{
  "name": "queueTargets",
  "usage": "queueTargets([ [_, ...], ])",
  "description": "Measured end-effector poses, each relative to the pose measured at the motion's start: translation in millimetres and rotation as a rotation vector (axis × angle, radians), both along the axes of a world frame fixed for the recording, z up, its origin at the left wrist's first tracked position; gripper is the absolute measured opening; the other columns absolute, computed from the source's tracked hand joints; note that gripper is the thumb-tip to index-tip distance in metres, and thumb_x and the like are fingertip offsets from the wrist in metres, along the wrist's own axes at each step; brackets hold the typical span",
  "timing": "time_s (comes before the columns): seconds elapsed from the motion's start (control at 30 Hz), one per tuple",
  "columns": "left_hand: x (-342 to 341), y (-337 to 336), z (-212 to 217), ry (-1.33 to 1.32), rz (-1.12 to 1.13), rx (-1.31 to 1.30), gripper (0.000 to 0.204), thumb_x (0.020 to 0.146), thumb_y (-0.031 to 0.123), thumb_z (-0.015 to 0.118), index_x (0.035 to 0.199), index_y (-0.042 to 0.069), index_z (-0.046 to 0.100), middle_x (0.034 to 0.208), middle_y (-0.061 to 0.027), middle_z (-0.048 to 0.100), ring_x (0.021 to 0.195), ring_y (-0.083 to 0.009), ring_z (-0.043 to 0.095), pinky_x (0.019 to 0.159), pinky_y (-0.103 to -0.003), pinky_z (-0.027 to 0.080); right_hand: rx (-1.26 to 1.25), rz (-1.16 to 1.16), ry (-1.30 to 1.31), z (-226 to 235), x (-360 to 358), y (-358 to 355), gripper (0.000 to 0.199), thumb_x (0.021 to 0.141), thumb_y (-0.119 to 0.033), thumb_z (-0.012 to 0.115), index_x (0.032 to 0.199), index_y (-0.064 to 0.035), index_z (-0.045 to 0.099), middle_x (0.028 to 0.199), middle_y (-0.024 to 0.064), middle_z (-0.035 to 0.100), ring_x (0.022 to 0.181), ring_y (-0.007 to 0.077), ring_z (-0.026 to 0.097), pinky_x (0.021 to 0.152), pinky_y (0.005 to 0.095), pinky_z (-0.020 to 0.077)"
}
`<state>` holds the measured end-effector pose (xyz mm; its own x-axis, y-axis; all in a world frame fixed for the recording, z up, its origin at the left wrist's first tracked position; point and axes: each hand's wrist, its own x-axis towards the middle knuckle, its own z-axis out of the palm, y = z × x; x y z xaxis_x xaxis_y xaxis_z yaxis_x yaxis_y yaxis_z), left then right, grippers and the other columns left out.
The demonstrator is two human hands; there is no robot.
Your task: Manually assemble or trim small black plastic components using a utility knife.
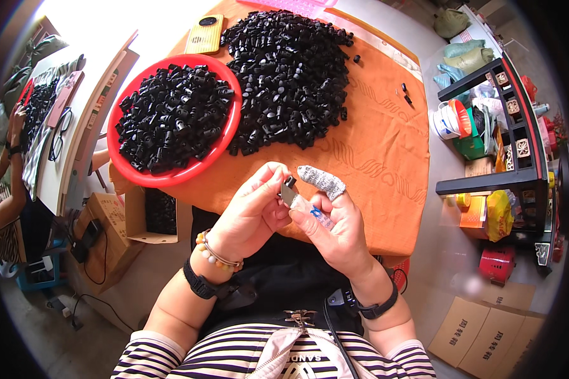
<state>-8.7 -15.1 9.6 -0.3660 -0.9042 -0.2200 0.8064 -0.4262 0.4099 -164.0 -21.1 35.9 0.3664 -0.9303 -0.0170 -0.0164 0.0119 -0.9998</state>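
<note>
Over the near edge of the orange-covered table [385,215], my two hands meet. My left hand [246,199] pinches a small black plastic part [290,182] between thumb and fingers. In my right hand [342,234] is a small flat metal blade [287,194], its handle wrapped in whitish and blue material. The blade lies against or very near the black part; the exact contact is hidden by my fingers. A grey knitted finger cover [322,180] sits on my right index finger, which points up and away from the blade.
Beyond my hands stand a red basin [236,120] full of black parts and a large heap of the same [287,82]. Nearby are a yellow device [204,39], a pink basket [297,6] and a few loose pieces [407,98]. Another person's hands [17,123] work at far left.
</note>
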Motion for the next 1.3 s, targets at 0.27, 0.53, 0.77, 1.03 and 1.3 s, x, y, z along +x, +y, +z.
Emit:
queueTargets([
  [0.27,-4,0,1,-0.013,0.03,0.03,0.011,0.095,0.025,0.048,0.1,0.014,0.048,0.077,0.0069,0.052,0.065,-0.0013,0.048,0.055,-0.017,0.04,-0.036,-0.002,0.032,-4,0,2,0.043,0.084,-0.008,0.064,0.122,0.0005,0.047,0.07,-0.0039,0.046,0.061,0.0019,0.039,0.055,0.0169,0.0358],
  [0.53,-3,1,1,0.034,0.011,0.035,0.016,0.093,0.024,0.051,0.1,0.011,0.045,0.069,0.0062,0.049,0.056,-0.0006,0.047,0.051,-0.017,0.042,0.022,0.022,-0.059,4,4,1,0.039,0.087,-0.005,0.06,0.122,0.0043,0.044,0.079,0.0018,0.056,0.072,0.0043,0.054,0.064,0.0185,0.0437],
  [0.77,-1,2,4,0.005,0.016,0.056,0.017,0.092,0.023,0.053,0.102,0.012,0.045,0.066,0.0078,0.048,0.056,0.0007,0.046,0.051,-0.015,0.039,0.062,0.039,-0.055,-4,-1,-1,0.036,0.086,-0.006,0.062,0.118,0.002,0.048,0.078,0.0003,0.055,0.067,0.0026,0.049,0.061,0.0177,0.0423],
  [1.03,-4,2,-4,0.052,0.012,0.045,0.019,0.091,0.022,0.054,0.103,0.01,0.045,0.07,0.0068,0.047,0.058,-0.0001,0.046,0.054,-0.015,0.041,0.056,0.015,-0.055,-7,-3,-1,0.034,0.084,-0.006,0.064,0.116,0.0,0.051,0.075,-0.0015,0.054,0.066,0.0018,0.046,0.059,0.0175,0.0413],
  [1.3,0,0,-6,0.055,-0.046,0.064,0.011,0.094,0.023,0.048,0.098,0.013,0.047,0.07,0.0056,0.047,0.06,-0.0041,0.043,0.054,-0.02,0.036,0.025,-0.034,-0.107,-10,0,-2,0.034,0.085,-0.005,0.062,0.117,0.0011,0.05,0.076,-0.0012,0.055,0.067,0.0026,0.048,0.061,0.0183,0.0428],
])
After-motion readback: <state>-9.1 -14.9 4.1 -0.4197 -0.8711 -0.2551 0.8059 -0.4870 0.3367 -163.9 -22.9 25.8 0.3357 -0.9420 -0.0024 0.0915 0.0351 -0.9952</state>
